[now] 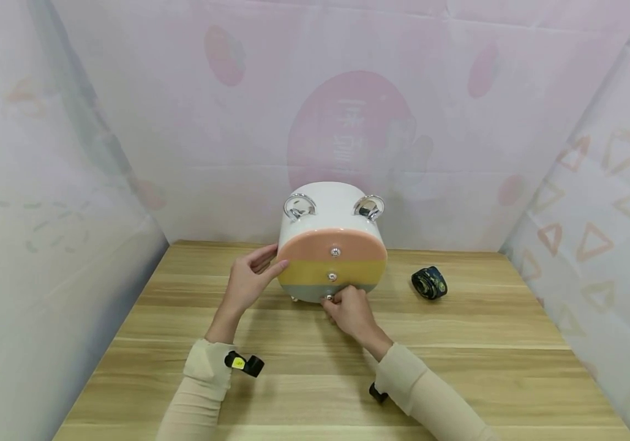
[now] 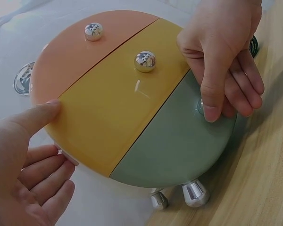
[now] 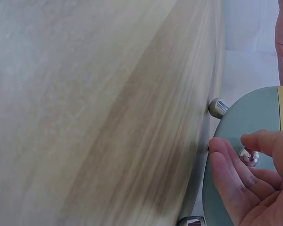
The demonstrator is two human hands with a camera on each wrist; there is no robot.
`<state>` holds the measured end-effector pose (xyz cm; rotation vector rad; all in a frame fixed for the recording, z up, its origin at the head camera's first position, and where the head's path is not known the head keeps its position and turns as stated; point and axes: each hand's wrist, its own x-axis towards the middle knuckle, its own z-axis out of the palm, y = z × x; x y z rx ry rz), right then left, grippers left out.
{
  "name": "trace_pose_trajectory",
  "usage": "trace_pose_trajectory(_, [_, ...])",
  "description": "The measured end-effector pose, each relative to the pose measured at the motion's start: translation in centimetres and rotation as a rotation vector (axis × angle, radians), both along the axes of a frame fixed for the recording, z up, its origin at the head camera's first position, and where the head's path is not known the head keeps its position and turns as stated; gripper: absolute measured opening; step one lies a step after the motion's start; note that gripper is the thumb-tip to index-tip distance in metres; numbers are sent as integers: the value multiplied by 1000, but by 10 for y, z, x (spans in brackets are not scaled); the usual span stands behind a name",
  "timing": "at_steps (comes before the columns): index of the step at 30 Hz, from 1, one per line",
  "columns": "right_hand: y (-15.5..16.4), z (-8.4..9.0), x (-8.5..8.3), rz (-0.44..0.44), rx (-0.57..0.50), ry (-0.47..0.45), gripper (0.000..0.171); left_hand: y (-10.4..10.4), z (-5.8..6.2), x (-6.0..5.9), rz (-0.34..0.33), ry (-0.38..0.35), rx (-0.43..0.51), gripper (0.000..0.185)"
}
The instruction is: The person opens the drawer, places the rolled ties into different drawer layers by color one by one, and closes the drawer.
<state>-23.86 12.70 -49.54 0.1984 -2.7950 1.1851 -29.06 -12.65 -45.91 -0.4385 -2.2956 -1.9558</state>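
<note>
A small round drawer cabinet (image 1: 332, 242) stands at the centre of the head view, toward the back of a pale wood-grain table (image 1: 458, 361). Its flat circular front faces the camera and is split into three stacked drawers: a peach top drawer (image 1: 332, 244), a yellow middle drawer (image 1: 332, 271) and a grey-green bottom drawer (image 1: 315, 291), each with a small shiny silver knob. The white body runs back from that front toward the far wall, so its long axis points away from the viewer. Two chrome ring handles (image 1: 299, 206) sit on top, and short chrome feet (image 2: 194, 193) show under the bottom drawer.

The right hand (image 1: 350, 309) is at the lower middle of the front. Its thumb and fingers are curled in on the bottom knob (image 3: 247, 156), pinching it; in the left wrist view the knob is almost hidden behind the fingertips (image 2: 211, 110).

The left hand (image 1: 248, 278) rests against the cabinet's left edge with fingers nearly straight and relaxed, the thumb (image 2: 37, 115) pressing at the seam where the peach and yellow drawers meet.

To the right of the cabinet, well apart from it, a dark rolled strap (image 1: 429, 282) lies on the table. Pale pink and white patterned sheets (image 1: 348, 122) hang as walls on three sides of the table.
</note>
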Motion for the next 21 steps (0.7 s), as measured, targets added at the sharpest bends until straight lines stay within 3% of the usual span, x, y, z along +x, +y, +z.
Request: trace_pose_trajectory(21, [-7,2,-1,-73,72,-30,59,1,-3,-1,3,18,-5,62])
